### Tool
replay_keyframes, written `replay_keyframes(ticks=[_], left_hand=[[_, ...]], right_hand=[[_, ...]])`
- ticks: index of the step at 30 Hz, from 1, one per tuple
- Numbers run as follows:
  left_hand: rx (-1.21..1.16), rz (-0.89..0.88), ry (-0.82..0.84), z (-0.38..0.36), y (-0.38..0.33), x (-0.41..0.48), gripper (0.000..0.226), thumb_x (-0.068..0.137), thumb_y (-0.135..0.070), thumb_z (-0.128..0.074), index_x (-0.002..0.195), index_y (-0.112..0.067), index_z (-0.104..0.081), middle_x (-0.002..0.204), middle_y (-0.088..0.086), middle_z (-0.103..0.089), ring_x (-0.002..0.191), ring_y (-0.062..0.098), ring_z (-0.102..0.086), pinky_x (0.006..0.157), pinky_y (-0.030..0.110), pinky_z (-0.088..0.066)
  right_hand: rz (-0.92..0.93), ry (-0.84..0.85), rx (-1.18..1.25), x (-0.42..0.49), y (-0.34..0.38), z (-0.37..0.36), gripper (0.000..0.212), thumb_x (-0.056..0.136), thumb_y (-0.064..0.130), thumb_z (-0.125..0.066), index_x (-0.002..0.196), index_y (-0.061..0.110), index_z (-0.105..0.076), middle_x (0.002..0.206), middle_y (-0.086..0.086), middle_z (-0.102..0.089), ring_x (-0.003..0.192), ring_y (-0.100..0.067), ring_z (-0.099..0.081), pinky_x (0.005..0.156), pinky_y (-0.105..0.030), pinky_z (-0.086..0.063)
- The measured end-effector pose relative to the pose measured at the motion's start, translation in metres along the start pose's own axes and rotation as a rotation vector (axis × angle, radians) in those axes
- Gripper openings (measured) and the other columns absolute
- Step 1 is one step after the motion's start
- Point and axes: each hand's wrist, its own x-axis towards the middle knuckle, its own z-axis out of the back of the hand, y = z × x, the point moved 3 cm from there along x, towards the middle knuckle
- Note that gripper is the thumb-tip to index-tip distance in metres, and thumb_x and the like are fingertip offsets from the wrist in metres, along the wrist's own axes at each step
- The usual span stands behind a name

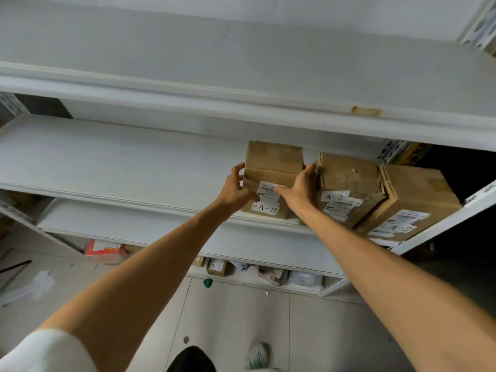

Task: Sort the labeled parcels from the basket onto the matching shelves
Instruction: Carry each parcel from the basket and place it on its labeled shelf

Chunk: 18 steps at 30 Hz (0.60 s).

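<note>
Bare shelf (120,157) left of boxes (349,189)

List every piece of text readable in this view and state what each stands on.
"A-2": on the leftmost brown cardboard box, gripped by the left hand and right hand.
"A-2": on the middle brown cardboard box.
"A-2": smeared but legible, on the rightmost brown cardboard box.
"A-1": on the small brown box far below.
Fine print on the white barcode labels: too small to read.
</note>
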Motion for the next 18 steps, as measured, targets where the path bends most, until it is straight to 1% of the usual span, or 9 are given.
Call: replay_keyframes(ticks=[4, 7, 9, 11, 12, 14, 15, 16, 18], left_hand=[[0.047, 0.016, -0.013, 0.0, -0.005, 0.0, 0.078, 0.079, 0.012, -0.061, 0.143, -0.013, -0.024, 0.123, 0.015, -0.048, 0.107, 0.027, -0.054, 0.092, 0.043, -0.051], [0.072, 0.01, -0.002, -0.002, -0.008, -0.004, 0.075, 0.081, 0.009, -0.062, 0.142, -0.011, -0.024, 0.116, 0.013, -0.05, 0.102, 0.026, -0.057, 0.086, 0.038, -0.052], [0.089, 0.005, -0.019, -0.003, -0.008, -0.007, 0.074, 0.081, 0.008, -0.062, 0.142, -0.011, -0.024, 0.114, 0.011, -0.052, 0.104, 0.028, -0.058, 0.085, 0.035, -0.052], [0.135, 0.013, -0.043, -0.004, -0.005, -0.011, 0.077, 0.08, 0.006, -0.064, 0.143, -0.012, -0.023, 0.121, 0.014, -0.053, 0.109, 0.03, -0.057, 0.087, 0.035, -0.051], [0.178, 0.019, -0.054, -0.005, -0.004, -0.012, 0.08, 0.08, 0.004, -0.066, 0.145, -0.012, -0.022, 0.128, 0.016, -0.052, 0.112, 0.031, -0.056, 0.09, 0.037, -0.051], [0.323, 0.037, -0.084, -0.005, -0.001, -0.014, 0.089, 0.079, -0.004, -0.071, 0.148, -0.012, -0.017, 0.141, 0.018, -0.041, 0.124, 0.033, -0.049, 0.099, 0.042, -0.047], [0.408, 0.045, -0.108, -0.003, 0.001, -0.016, 0.091, 0.079, -0.008, -0.073, 0.149, -0.011, -0.016, 0.145, 0.018, -0.036, 0.129, 0.033, -0.044, 0.103, 0.042, -0.044], [0.497, 0.042, -0.13, 0.001, 0.002, -0.02, 0.09, 0.079, -0.01, -0.074, 0.149, -0.01, -0.017, 0.146, 0.017, -0.034, 0.131, 0.032, -0.041, 0.104, 0.04, -0.042], [0.666, 0.008, -0.14, 0.01, -0.001, -0.03, 0.082, 0.08, -0.013, -0.074, 0.146, -0.008, -0.026, 0.144, 0.017, -0.036, 0.13, 0.03, -0.043, 0.103, 0.036, -0.042]], right_hand=[[-0.013, -0.005, 0.015, 0.003, 0.002, 0.003, 0.116, 0.082, 0.026, -0.075, 0.15, 0.006, 0.016, 0.161, -0.011, 0.005, 0.148, -0.026, 0.003, 0.121, -0.042, -0.006], [0.007, -0.049, 0.047, 0.002, 0.003, 0.008, 0.114, 0.078, 0.021, -0.079, 0.151, 0.004, 0.006, 0.159, -0.013, -0.011, 0.147, -0.026, -0.01, 0.118, -0.037, -0.015], [0.039, -0.065, 0.085, 0.0, 0.002, 0.01, 0.11, 0.076, 0.018, -0.08, 0.151, 0.005, 0.0, 0.156, -0.012, -0.019, 0.145, -0.026, -0.018, 0.115, -0.035, -0.021], [0.061, -0.049, 0.045, -0.003, 0.002, 0.011, 0.11, 0.078, 0.019, -0.079, 0.152, 0.005, 0.002, 0.158, -0.012, -0.015, 0.146, -0.027, -0.015, 0.118, -0.038, -0.019], [0.085, -0.045, 0.004, -0.005, 0.003, 0.011, 0.11, 0.078, 0.019, -0.078, 0.152, 0.006, 0.002, 0.159, -0.014, -0.013, 0.146, -0.029, -0.013, 0.119, -0.042, -0.019], [0.144, -0.083, -0.074, -0.006, 0.008, 0.011, 0.102, 0.075, 0.017, -0.08, 0.148, 0.008, -0.009, 0.156, -0.017, -0.018, 0.143, -0.034, -0.02, 0.114, -0.049, -0.028], [0.173, -0.12, -0.125, -0.007, 0.013, 0.013, 0.099, 0.073, 0.016, -0.082, 0.145, 0.008, -0.014, 0.153, -0.019, -0.021, 0.141, -0.037, -0.024, 0.112, -0.05, -0.033], [0.201, -0.139, -0.194, -0.009, 0.018, 0.014, 0.1, 0.073, 0.015, -0.082, 0.145, 0.007, -0.014, 0.153, -0.022, -0.02, 0.141, -0.038, -0.024, 0.112, -0.048, -0.033], [0.277, -0.122, -0.334, -0.015, 0.032, 0.016, 0.106, 0.077, 0.014, -0.078, 0.15, 0.002, -0.003, 0.156, -0.027, -0.006, 0.145, -0.039, -0.011, 0.116, -0.043, -0.021]])
